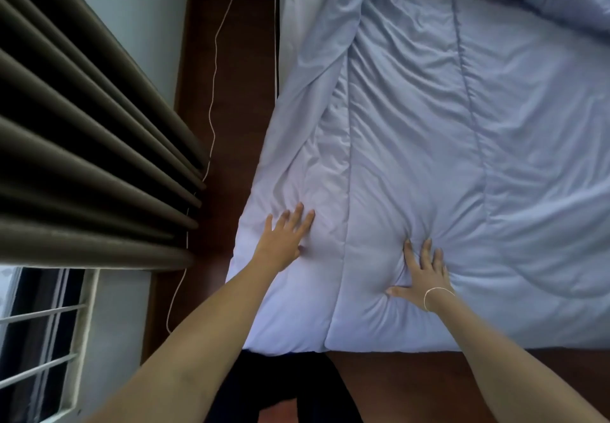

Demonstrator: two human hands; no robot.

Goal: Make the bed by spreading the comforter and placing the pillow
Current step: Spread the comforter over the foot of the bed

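Pressing flat on one pale blue comforter [429, 158] covering the bed: two hands, left hand [284, 241] with fingers spread wide near the corner, right hand [422, 277] splayed, fingertips digging into bunched folds.

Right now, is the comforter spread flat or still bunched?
Partly spread: the comforter lies flat near both hands, wrinkled, but stays bunched at the far right corner.

On my left hangs a dark curtain [85, 145]. A window [43, 340] with white bars is below it. A thin white cord [214, 92] lies on the brown floor [231, 99].
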